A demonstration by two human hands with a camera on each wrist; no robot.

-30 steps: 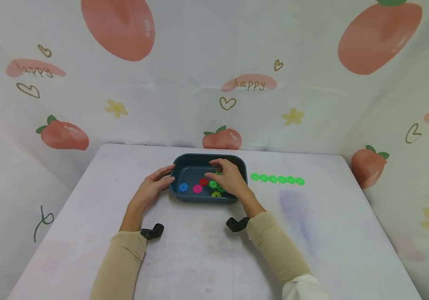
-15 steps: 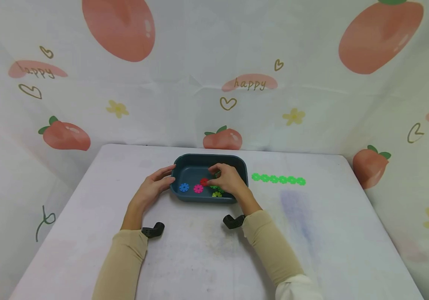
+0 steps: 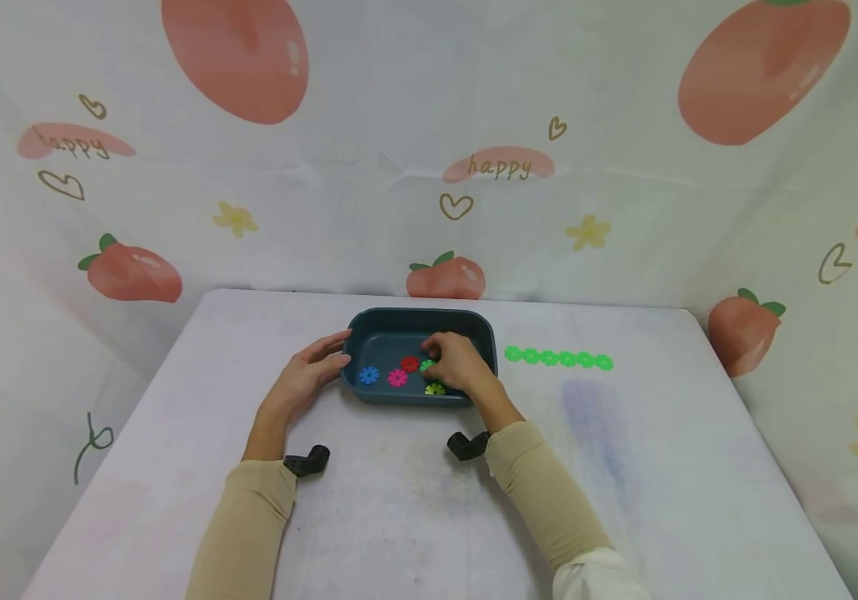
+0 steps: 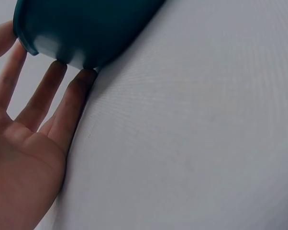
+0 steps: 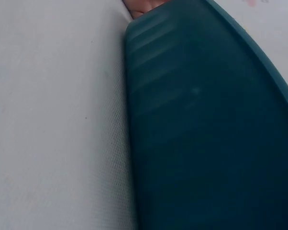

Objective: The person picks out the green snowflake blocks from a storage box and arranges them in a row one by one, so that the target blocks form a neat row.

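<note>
Backdrop: white cloth (image 3: 354,167) printed with red fruit hung behind a pale table (image 3: 369,500).
Left hand (image 3: 300,383): fingers, spread and nearly straight, touched the left end of a dark teal, round-cornered, plastic-looking tray (image 3: 406,400).
Loose discs: inside the tray lay a blue notched disc (image 3: 369,376), a hot-pink notched disc (image 3: 397,378), a red notched disc (image 3: 410,364), a light-green notched disc (image 3: 426,365) and a yellow-green notched disc (image 3: 435,389).
Right hand (image 3: 462,365): thumb had drawn back from the red disc during the last half second, baring it; fingers bent close beside the light-green disc, their hold impossible to tell.
Bearing: sorting among the discs seemed unfinished.
Green row (image 3: 567,359): six bright-green notched discs stayed lined up right of the tray.
</note>
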